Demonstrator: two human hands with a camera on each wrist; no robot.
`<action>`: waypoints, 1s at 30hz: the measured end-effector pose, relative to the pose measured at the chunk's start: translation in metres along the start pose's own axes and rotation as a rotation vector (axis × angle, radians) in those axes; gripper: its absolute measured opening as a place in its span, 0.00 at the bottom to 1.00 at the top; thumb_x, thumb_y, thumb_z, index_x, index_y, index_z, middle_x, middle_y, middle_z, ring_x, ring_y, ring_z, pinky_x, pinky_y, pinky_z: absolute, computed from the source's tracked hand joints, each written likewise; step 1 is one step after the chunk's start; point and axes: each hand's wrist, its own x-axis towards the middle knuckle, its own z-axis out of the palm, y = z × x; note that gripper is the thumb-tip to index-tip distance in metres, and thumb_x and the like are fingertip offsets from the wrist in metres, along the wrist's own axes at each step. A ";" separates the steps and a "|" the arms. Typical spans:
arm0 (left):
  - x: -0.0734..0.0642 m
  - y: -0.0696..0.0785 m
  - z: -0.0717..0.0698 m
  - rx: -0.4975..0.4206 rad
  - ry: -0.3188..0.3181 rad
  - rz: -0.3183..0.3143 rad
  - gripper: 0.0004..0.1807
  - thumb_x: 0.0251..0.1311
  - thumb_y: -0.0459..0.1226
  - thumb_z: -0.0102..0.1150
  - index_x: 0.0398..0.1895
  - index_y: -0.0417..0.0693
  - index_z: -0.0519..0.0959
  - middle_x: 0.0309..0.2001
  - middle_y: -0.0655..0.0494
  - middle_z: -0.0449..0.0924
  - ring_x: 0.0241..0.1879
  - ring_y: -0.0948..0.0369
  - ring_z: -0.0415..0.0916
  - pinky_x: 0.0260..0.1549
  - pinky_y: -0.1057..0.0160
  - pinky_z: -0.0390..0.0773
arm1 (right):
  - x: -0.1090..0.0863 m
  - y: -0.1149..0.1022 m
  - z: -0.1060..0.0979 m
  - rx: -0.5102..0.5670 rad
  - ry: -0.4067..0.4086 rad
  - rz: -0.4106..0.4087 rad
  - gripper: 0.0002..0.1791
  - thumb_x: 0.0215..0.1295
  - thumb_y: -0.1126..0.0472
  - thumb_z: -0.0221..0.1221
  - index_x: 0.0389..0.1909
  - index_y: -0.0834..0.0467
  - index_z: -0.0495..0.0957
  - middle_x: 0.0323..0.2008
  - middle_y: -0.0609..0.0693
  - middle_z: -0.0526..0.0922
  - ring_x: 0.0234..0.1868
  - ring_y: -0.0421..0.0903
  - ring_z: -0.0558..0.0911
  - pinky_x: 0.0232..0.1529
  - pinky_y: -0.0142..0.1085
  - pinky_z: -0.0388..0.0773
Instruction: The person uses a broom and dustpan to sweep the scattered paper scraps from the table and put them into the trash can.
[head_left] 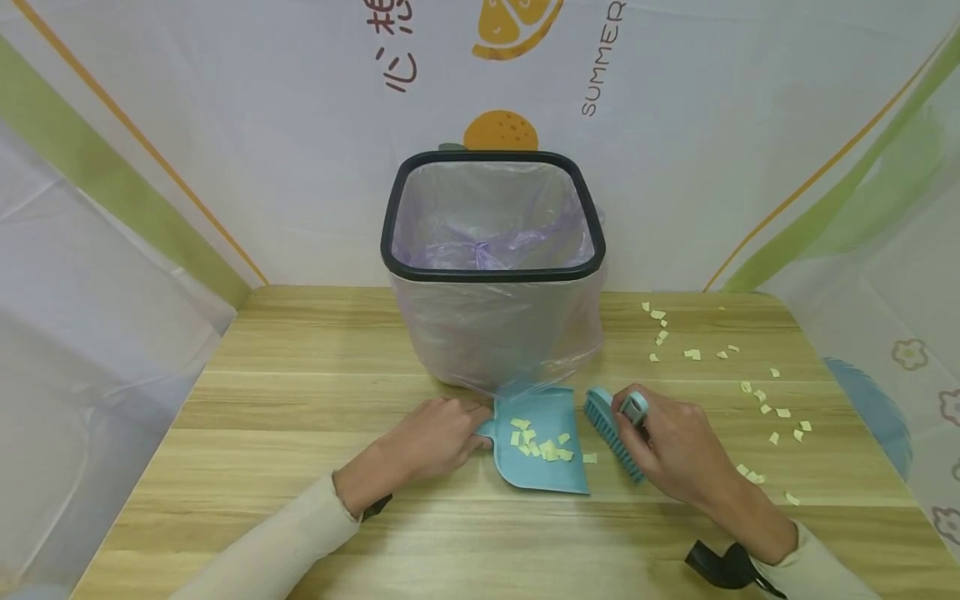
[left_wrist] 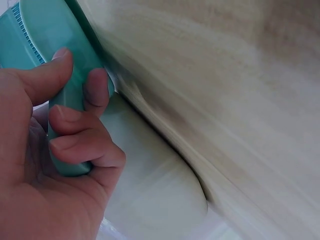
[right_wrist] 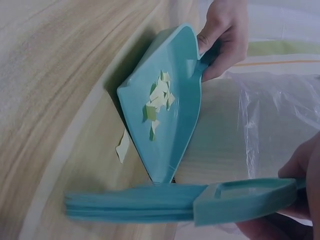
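My left hand (head_left: 442, 437) grips the short handle of a blue dustpan (head_left: 536, 408), which lies on the table just in front of the bin. Several pale yellow paper scraps (right_wrist: 160, 95) sit in a cluster on the pan. In the left wrist view my fingers (left_wrist: 85, 135) curl round the teal handle (left_wrist: 75, 107). My right hand (head_left: 678, 446) holds a blue hand brush (head_left: 611, 433) by its handle, right of the pan's open edge. One paper scrap (head_left: 590, 458) lies between that edge and the bristles.
A bin (head_left: 495, 333) with a black rim and a thin translucent liner stands at the table's back middle. More paper scraps (head_left: 761, 396) are scattered over the right side of the wooden table (head_left: 300, 392). Printed cloth (head_left: 300, 125) hangs behind and at both sides.
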 end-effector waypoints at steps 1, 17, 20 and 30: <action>0.000 0.000 0.000 0.001 0.001 0.000 0.13 0.76 0.43 0.68 0.48 0.42 0.84 0.46 0.52 0.88 0.42 0.54 0.87 0.40 0.51 0.86 | 0.000 0.000 0.000 -0.001 0.002 -0.006 0.03 0.66 0.67 0.60 0.38 0.57 0.78 0.28 0.44 0.81 0.23 0.30 0.68 0.18 0.25 0.64; 0.002 0.001 -0.001 0.032 -0.015 0.001 0.10 0.74 0.42 0.71 0.43 0.44 0.84 0.40 0.54 0.87 0.37 0.56 0.85 0.34 0.53 0.85 | 0.008 -0.007 0.019 0.015 0.047 -0.035 0.05 0.70 0.63 0.54 0.38 0.60 0.77 0.26 0.40 0.73 0.22 0.29 0.64 0.18 0.24 0.61; 0.002 0.001 -0.001 0.037 -0.014 0.000 0.10 0.73 0.42 0.71 0.43 0.44 0.84 0.40 0.54 0.87 0.37 0.55 0.85 0.35 0.52 0.85 | 0.013 -0.009 0.023 0.037 0.059 -0.043 0.05 0.68 0.63 0.55 0.39 0.60 0.77 0.26 0.40 0.75 0.22 0.29 0.66 0.18 0.24 0.62; 0.002 0.001 -0.001 0.052 -0.003 0.022 0.11 0.73 0.42 0.71 0.42 0.44 0.84 0.39 0.54 0.87 0.34 0.57 0.84 0.33 0.54 0.84 | 0.022 -0.016 0.019 0.123 0.065 -0.055 0.05 0.70 0.65 0.57 0.43 0.61 0.78 0.29 0.48 0.86 0.23 0.36 0.83 0.20 0.25 0.77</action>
